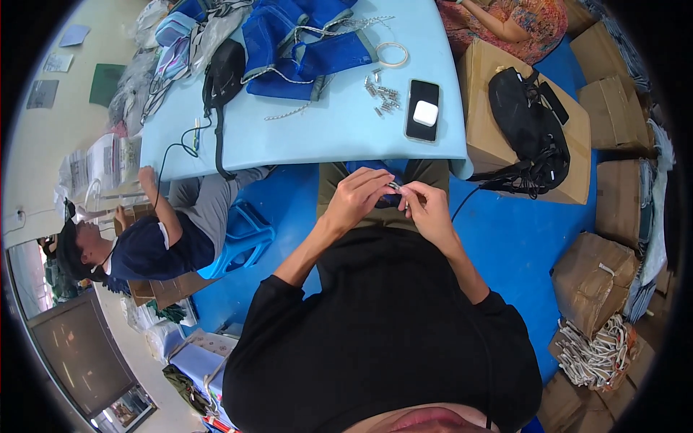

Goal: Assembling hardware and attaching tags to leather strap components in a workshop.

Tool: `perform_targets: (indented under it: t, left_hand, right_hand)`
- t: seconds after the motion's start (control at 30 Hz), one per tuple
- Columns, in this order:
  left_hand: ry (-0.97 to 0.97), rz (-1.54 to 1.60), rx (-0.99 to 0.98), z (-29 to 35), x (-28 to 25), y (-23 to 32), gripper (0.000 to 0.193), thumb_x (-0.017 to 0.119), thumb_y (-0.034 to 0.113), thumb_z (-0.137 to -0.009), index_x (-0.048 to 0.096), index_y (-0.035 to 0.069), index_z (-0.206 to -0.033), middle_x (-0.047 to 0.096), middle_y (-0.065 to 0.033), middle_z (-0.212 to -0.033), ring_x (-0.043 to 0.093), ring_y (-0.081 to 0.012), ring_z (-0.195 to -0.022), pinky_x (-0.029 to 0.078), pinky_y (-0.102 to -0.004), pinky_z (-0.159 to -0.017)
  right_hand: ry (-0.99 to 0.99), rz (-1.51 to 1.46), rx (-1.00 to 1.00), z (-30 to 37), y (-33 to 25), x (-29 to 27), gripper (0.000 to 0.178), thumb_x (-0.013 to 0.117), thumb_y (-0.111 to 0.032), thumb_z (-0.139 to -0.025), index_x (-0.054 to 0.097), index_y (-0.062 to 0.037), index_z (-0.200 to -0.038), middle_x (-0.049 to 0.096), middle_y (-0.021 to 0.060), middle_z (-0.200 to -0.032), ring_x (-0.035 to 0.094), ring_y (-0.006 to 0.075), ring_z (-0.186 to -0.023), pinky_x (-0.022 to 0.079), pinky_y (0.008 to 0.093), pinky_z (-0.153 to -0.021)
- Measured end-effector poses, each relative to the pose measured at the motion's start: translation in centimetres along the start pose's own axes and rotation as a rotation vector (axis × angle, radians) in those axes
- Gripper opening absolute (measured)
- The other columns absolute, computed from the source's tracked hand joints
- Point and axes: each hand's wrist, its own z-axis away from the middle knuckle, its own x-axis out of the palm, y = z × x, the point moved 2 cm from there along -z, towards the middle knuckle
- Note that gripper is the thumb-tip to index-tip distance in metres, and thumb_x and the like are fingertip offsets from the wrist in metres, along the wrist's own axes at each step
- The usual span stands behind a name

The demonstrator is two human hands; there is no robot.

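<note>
Just off the table's near edge, my left hand (357,197) and my right hand (429,209) meet above my lap. Their thumbs and fingertips are pinched together around a small silvery metal piece (394,185). My fingers cover most of it, so its exact kind does not show. On the light blue table (289,148) ahead lie several similar little metal pieces (388,97) in a loose pile. Right of them rests a black phone (423,88) with a white rounded case (426,112) on top. Blue mesh bags (332,56) with patterned cords lie farther back, beside a pale ring (393,66).
A black pouch (225,72) with a strap lies on the table's left. Left of me a co-worker (162,245) sits by a blue stool (245,234). At right, a cardboard box (478,137) bears a black bag (523,119); another person (512,29) sits behind it.
</note>
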Motion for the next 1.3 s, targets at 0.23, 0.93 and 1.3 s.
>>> perform_targets:
  t: [0.23, 0.93, 1.3]
  left_hand:
    - [-0.101, 0.188, -0.170, 0.5, 1.0, 0.2, 0.035, 0.083, 0.007, -0.085, 0.073, -0.002, -0.117, 0.076, -0.0149, -0.115, 0.070, -0.0313, -0.104, 0.058, -0.0401, -0.091]
    - [-0.132, 0.234, -0.095, -0.7, 1.9, -0.9, 0.031, 0.085, 0.004, -0.079, 0.075, 0.000, -0.108, 0.074, -0.0118, -0.095, 0.068, -0.0288, -0.085, 0.056, -0.0366, -0.074]
    - [-0.005, 0.208, -0.226, 0.8, 2.4, -1.8, 0.027, 0.084, 0.004, -0.082, 0.075, -0.001, -0.107, 0.076, -0.0138, -0.098, 0.073, -0.0304, -0.086, 0.058, -0.0365, -0.077]
  right_hand:
    - [0.105, 0.133, -0.145, 0.0, -0.4, -0.2, 0.017, 0.059, -0.008, -0.104, 0.068, 0.0030, -0.095, 0.061, 0.0082, -0.066, 0.057, 0.0135, -0.057, 0.044, 0.0325, -0.055]
    - [0.213, 0.522, -0.464, 1.8, -3.0, -1.7, 0.006, 0.067, -0.004, -0.096, 0.066, -0.0002, -0.092, 0.066, 0.0139, -0.079, 0.066, 0.0356, -0.070, 0.050, 0.0425, -0.062]
    - [0.246, 0.390, -0.289, 2.2, -4.1, -3.6, 0.005, 0.065, 0.000, -0.098, 0.067, 0.0027, -0.094, 0.062, 0.0131, -0.075, 0.062, 0.0256, -0.062, 0.048, 0.0353, -0.059]
